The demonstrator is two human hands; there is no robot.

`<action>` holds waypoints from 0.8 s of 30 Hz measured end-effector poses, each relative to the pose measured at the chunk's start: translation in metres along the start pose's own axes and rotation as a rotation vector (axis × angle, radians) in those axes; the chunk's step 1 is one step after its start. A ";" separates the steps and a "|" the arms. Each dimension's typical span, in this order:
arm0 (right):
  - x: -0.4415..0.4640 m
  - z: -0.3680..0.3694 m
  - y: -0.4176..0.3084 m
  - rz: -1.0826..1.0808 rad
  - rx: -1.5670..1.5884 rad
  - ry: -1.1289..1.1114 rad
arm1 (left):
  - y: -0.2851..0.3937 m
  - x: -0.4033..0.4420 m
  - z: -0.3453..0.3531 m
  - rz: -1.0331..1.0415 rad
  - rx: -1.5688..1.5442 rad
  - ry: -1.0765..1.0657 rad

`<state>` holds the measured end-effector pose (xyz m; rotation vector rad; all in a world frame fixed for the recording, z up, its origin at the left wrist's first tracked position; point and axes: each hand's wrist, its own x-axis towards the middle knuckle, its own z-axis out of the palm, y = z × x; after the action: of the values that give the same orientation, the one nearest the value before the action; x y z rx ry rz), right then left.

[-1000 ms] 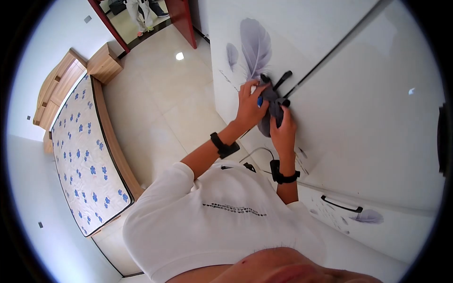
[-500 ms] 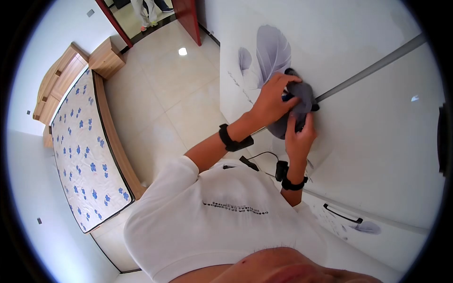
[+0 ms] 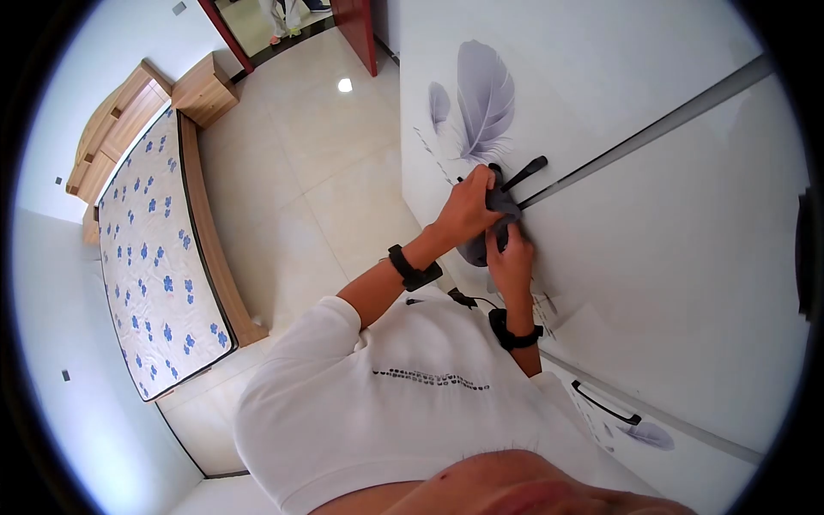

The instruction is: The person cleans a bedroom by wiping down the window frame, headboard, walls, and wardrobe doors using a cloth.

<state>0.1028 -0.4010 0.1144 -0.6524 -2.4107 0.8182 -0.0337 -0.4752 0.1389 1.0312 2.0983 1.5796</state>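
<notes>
A grey cloth is bunched between my two hands, against the white cabinet door with its feather print. My left hand grips the cloth from the left with bent fingers. Just below, my right hand pinches its lower part, with dark folds hanging beside the fingers. A slim black handle sticks out past the cloth at the upper right. Its other end is hidden behind the cloth and my left fingers.
A bed with a flowered mattress and a wooden nightstand stand at the left. A red door is open at the back, with a person's legs beyond. A black drawer handle sits at the lower right.
Both hands and the cloth have shifted left and slightly down across the cabinet front. The black handle, mostly covered before, now shows beyond the cloth. The camera view has also shifted a little.
</notes>
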 end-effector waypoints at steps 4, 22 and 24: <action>0.012 -0.024 -0.021 -0.343 -0.097 0.401 | 0.020 0.002 -0.006 0.177 0.014 0.206; 0.007 0.021 0.011 -0.306 0.078 0.348 | -0.008 -0.021 -0.022 0.185 -0.093 0.129; 0.001 0.032 0.021 -0.232 0.162 0.119 | -0.029 -0.027 -0.019 0.261 -0.163 0.199</action>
<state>0.0885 -0.3987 0.0787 -0.3410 -2.2323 0.8405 -0.0372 -0.5115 0.1143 1.1707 1.9776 2.0176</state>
